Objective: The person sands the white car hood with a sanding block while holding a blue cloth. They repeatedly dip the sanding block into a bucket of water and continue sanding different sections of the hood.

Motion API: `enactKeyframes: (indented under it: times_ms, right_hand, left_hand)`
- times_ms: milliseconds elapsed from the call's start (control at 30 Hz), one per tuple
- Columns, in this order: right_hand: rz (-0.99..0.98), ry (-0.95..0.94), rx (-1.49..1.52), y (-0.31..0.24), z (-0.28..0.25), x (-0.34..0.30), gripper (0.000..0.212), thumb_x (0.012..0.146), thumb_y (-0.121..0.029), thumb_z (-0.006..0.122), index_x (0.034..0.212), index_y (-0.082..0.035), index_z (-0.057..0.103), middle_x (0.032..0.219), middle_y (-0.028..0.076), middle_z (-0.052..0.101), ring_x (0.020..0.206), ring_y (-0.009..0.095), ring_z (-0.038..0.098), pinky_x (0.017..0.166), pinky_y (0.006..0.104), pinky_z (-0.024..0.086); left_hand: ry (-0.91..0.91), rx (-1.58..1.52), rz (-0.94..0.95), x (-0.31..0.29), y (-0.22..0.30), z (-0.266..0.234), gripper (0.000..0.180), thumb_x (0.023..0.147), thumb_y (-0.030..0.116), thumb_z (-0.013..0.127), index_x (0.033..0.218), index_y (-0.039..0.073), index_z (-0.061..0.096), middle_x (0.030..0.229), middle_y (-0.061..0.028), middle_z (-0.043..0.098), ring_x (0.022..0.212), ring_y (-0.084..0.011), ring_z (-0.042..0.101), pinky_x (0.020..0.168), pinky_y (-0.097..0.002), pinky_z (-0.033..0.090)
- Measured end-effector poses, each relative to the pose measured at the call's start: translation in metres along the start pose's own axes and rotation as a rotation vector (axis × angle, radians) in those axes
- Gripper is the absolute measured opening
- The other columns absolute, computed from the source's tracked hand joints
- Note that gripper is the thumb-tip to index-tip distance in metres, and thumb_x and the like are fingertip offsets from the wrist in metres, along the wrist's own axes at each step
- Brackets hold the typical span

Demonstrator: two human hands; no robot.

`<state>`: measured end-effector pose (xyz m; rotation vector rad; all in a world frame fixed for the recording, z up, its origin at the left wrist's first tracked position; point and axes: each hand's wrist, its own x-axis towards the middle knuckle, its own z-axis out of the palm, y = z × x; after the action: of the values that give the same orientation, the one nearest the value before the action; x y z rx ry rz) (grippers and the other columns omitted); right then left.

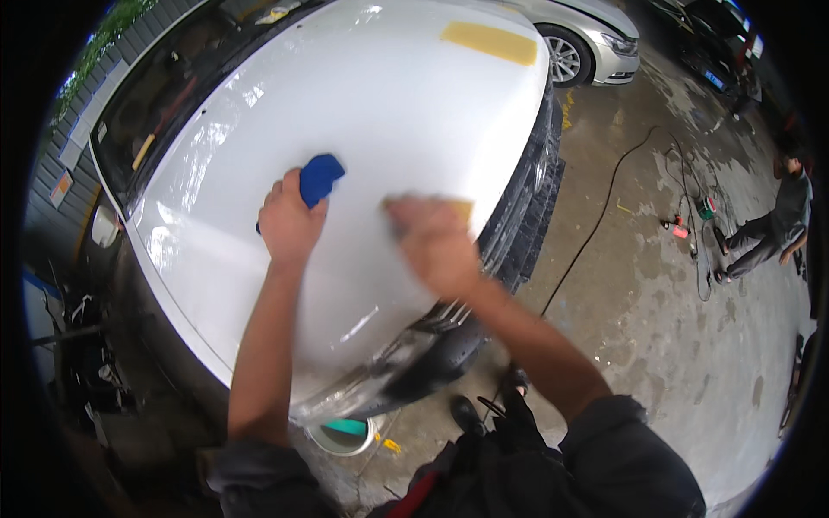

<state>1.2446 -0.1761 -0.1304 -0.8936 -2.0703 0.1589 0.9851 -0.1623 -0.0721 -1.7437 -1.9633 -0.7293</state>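
Observation:
My left hand (289, 217) is closed around a blue piece (321, 180) with angled edges, held over the middle of a white car hood (363, 104). Whether that piece is a cloth or a sponge, I cannot tell. To its right, my right hand (436, 246) is at the hood's front part, smeared by motion. Its fingers are too blurred to show what, if anything, they hold. A yellow patch (463, 209) shows just beyond that hand, partly covered by it. Another yellow rectangular patch (488, 43) lies on the hood's far corner.
Below the car's front stands a white bucket (341, 440) with something green inside. A dark cable (604, 207) runs across the wet concrete floor, near a red power tool (676, 228). Another person (786, 211) is at the right. A silver car (596, 43) is parked beyond.

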Motion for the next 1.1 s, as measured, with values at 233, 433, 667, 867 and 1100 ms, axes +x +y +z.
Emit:
enactKeyframes:
  times_ms: [233,433,667,867,1100]
  right_hand:
    - [0.307,-0.177,-0.098,0.051,0.006,0.037,0.047,0.109,-0.033,0.047,0.148,-0.008,0.053,0.145,0.019,0.061,0.141,0.032,0.051,0.123,0.0490,0.033]
    - [0.076,-0.096,-0.105,0.077,-0.019,0.041,0.044,0.103,-0.021,0.050,0.144,-0.007,0.057,0.138,0.015,0.064,0.132,0.031,0.057,0.114,0.0477,0.040]
    - [0.289,-0.185,-0.218,0.107,-0.007,0.076,0.050,0.107,-0.034,0.052,0.153,-0.014,0.055,0.154,0.016,0.057,0.152,0.027,0.043,0.123,0.0466,0.035]
    - [-0.077,0.135,0.007,0.104,-0.023,0.049,0.030,0.105,-0.020,0.051,0.130,-0.010,0.064,0.128,0.016,0.065,0.121,0.032,0.062,0.111,0.0464,0.044]
    - [0.465,-0.536,-0.267,0.149,-0.041,0.130,0.058,0.107,-0.036,0.050,0.159,-0.009,0.046,0.167,0.011,0.043,0.159,0.027,0.031,0.130,0.0461,0.020]
  left_hand:
    - [-0.005,-0.032,0.034,0.009,0.017,0.004,0.049,0.082,0.021,0.079,0.127,0.010,0.063,0.102,-0.0156,0.069,0.094,-0.0397,0.069,0.080,-0.0512,0.057]
    - [-0.051,-0.042,0.124,0.000,0.005,-0.007,0.056,0.075,0.021,0.081,0.126,0.010,0.063,0.107,-0.0141,0.068,0.097,-0.0400,0.066,0.079,-0.0535,0.055]
    - [-0.034,0.045,0.002,0.045,0.038,0.038,0.046,0.076,0.028,0.081,0.115,0.010,0.065,0.101,-0.0128,0.066,0.092,-0.0382,0.067,0.078,-0.0518,0.056]
    - [0.013,0.060,-0.012,0.083,0.058,0.072,0.046,0.078,0.028,0.079,0.119,0.011,0.065,0.099,-0.0120,0.067,0.091,-0.0365,0.068,0.078,-0.0504,0.055]
    - [0.040,0.054,0.009,0.083,0.062,0.074,0.047,0.078,0.026,0.079,0.121,0.011,0.066,0.099,-0.0116,0.067,0.089,-0.0357,0.068,0.077,-0.0499,0.056]
